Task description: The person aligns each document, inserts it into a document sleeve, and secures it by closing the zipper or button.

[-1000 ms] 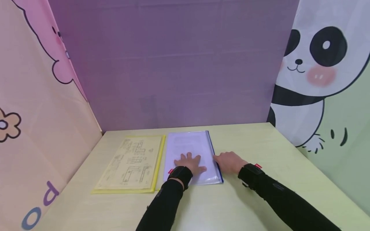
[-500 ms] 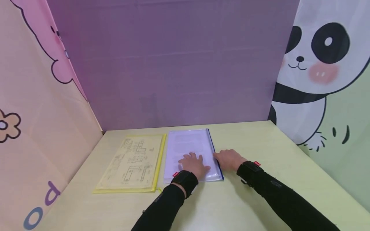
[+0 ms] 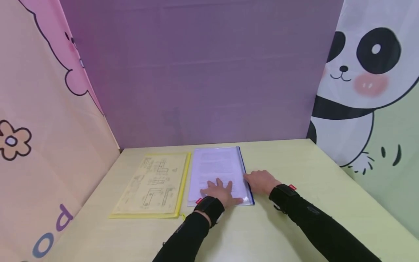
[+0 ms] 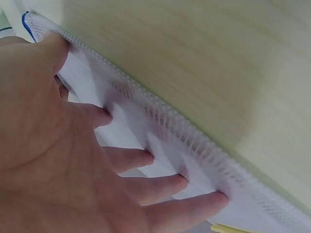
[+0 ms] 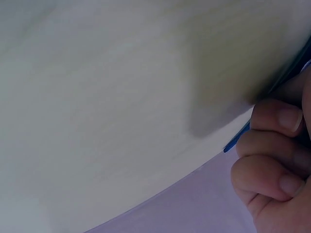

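A see-through zip document pouch [image 3: 214,160] with a printed sheet inside lies flat on the table, its blue zip edge [image 3: 242,160] along the right side. Across its near part my left hand [image 3: 220,193] rests with spread fingers; in the left wrist view the straight fingers [image 4: 167,187] press on the sheer mesh surface beside the ribbed border [image 4: 165,109]. At the blue edge, my right hand [image 3: 260,182] has its fingers [image 5: 262,177] curled and pinches there. The zip pull itself is hidden by the hand.
Left of the pouch lies a yellow-edged document pouch [image 3: 184,185] holding a sheet of line drawings. The pale wooden table [image 3: 278,236] meets a purple backdrop [image 3: 212,72] behind, with printed panels left and right, one showing a panda [image 3: 373,87].
My left hand has slid slightly right and nearer along the pouch, fingers still spread. The right hand stays at the blue edge. The head view has shifted a little.
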Tool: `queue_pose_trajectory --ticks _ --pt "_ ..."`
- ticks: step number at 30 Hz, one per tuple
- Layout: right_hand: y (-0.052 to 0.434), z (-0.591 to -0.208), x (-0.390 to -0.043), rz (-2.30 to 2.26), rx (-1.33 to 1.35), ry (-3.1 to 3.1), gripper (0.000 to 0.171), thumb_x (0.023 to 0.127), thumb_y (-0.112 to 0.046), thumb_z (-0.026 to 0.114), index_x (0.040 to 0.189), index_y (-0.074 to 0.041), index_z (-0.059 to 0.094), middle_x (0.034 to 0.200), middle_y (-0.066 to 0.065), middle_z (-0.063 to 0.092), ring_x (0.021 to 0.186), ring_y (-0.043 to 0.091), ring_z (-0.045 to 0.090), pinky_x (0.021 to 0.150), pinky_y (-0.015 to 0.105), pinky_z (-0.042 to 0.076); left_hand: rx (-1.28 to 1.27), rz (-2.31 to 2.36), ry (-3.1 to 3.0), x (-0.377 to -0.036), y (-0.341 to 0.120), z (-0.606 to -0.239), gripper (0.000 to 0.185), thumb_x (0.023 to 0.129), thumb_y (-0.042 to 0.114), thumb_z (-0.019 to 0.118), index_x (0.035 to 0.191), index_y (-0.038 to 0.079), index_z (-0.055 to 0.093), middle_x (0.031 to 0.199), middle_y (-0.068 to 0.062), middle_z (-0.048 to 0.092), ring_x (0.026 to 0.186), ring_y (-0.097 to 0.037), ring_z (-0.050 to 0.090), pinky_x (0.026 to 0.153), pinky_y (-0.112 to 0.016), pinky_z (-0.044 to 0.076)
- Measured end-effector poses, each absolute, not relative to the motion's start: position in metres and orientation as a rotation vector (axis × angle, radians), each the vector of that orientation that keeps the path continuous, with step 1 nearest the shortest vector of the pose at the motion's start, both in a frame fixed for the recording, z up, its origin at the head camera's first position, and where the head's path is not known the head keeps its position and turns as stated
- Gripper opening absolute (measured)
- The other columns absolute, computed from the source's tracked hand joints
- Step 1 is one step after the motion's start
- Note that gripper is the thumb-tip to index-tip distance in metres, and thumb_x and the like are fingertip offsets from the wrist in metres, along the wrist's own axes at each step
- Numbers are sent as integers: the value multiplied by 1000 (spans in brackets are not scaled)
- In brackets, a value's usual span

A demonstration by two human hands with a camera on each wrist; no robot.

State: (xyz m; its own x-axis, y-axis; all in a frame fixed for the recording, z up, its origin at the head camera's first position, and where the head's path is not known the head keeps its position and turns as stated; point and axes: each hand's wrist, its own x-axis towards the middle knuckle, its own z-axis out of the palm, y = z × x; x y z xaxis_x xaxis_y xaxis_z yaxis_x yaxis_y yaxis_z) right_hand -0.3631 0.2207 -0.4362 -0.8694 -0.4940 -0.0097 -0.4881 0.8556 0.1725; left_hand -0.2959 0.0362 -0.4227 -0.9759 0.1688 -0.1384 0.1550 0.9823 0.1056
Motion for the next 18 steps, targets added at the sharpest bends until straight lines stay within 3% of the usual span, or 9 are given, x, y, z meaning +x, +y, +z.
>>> queue_pose_trajectory --ticks 18 --pt "221 -439 -373 -236 750 -3039 11 100 -19 63 99 -8 62 74 3 55 67 19 51 68 39 53 177 118 2986 -297 42 -420 82 89 74 56 158 32 39 161 -13 36 145 -44 34 105 -67 39"
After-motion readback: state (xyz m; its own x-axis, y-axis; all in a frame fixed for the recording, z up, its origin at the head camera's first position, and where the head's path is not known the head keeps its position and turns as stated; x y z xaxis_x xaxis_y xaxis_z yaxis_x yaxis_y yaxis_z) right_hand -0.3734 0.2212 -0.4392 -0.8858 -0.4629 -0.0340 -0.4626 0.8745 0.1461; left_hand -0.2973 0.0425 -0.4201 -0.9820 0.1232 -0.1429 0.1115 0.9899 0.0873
